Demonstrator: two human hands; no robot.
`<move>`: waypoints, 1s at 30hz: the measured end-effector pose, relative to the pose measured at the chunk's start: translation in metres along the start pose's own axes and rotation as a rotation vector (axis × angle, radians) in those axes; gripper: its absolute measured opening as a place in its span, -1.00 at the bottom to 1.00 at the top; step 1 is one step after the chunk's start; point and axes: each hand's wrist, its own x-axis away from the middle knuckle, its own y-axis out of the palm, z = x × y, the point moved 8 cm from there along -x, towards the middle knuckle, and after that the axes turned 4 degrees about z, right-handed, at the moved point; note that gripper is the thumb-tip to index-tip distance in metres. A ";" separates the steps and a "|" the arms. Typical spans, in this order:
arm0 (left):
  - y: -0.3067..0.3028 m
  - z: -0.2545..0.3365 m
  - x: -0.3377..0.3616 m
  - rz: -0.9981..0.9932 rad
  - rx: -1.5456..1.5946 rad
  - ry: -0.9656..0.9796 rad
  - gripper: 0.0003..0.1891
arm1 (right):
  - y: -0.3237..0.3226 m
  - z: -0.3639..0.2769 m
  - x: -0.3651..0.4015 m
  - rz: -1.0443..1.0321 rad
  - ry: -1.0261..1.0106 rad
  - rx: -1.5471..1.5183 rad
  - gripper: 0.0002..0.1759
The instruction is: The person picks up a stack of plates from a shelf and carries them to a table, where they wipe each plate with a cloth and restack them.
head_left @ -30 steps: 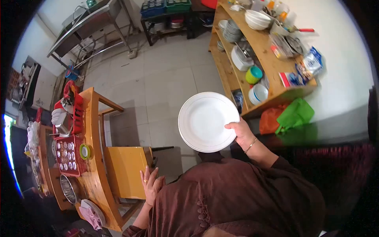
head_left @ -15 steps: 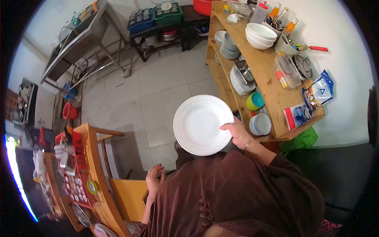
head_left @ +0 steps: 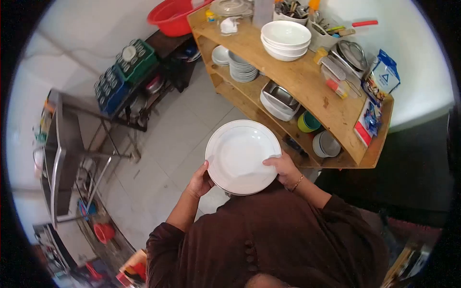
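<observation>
I hold a stack of white plates point(head_left: 240, 156) flat in front of my chest. My right hand point(head_left: 285, 170) grips the stack's right rim, thumb on top. My left hand point(head_left: 200, 181) grips the left rim from below. Both arms wear dark brown sleeves. The stack hovers over the tiled floor, just in front of a wooden shelf unit point(head_left: 307, 84).
The wooden shelf unit carries white bowls point(head_left: 285, 37), stacked plates point(head_left: 241, 69), a metal tray on a white dish point(head_left: 278, 99), coloured bowls point(head_left: 307, 122), packets and utensils. A red basin point(head_left: 174, 15), crates of glasses point(head_left: 126, 69) and a steel table point(head_left: 57, 149) stand to the left.
My left hand rose from beside my body and took the plates' left rim. The view turned away from the wooden counter towards the shelf unit.
</observation>
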 end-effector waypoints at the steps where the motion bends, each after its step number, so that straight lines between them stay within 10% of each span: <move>1: 0.004 0.012 -0.013 0.008 -0.018 -0.027 -0.21 | -0.002 0.001 -0.005 0.036 -0.009 -0.019 -0.36; 15: 0.049 0.014 -0.162 -0.095 -0.290 -0.219 -0.24 | -0.058 -0.041 -0.015 0.419 -0.322 0.013 -0.30; 30: 0.047 0.030 -0.246 -0.454 -0.714 -0.719 0.01 | 0.000 0.082 0.039 0.856 -0.399 -0.644 -0.26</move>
